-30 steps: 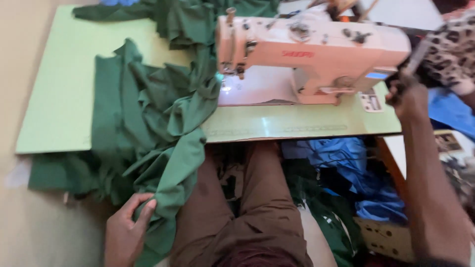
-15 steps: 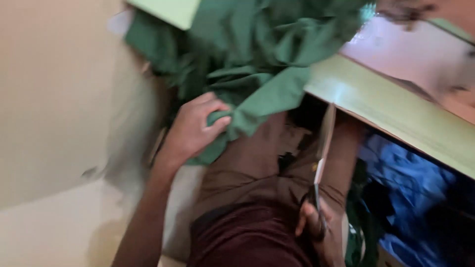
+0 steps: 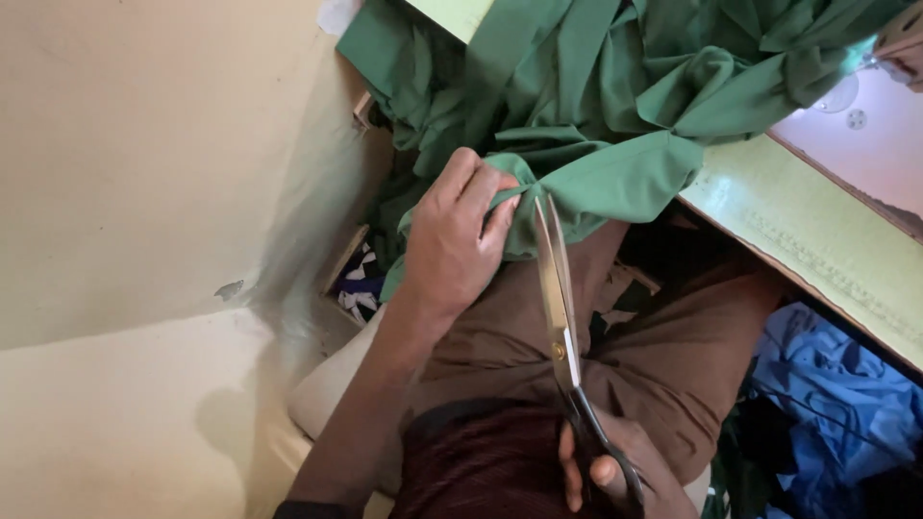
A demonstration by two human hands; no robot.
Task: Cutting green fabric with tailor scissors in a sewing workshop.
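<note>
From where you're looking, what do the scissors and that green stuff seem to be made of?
Scissors: blades look like polished steel, bright and reflective, with a brass-coloured pivot; handles dark, perhaps painted metal or plastic. Green fabric: matte woven cloth, likely cotton or a blend, with soft folds and creases.

The person wears brown trousers, a maroon top, forearms bare.

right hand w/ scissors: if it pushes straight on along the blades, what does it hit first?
The right hand holds scissors pointing up the frame. Their tips already sit at the bunched green cloth pinched by the left hand, so the cloth comes first. Depth is unclear; the tips may be just short of it.
</note>
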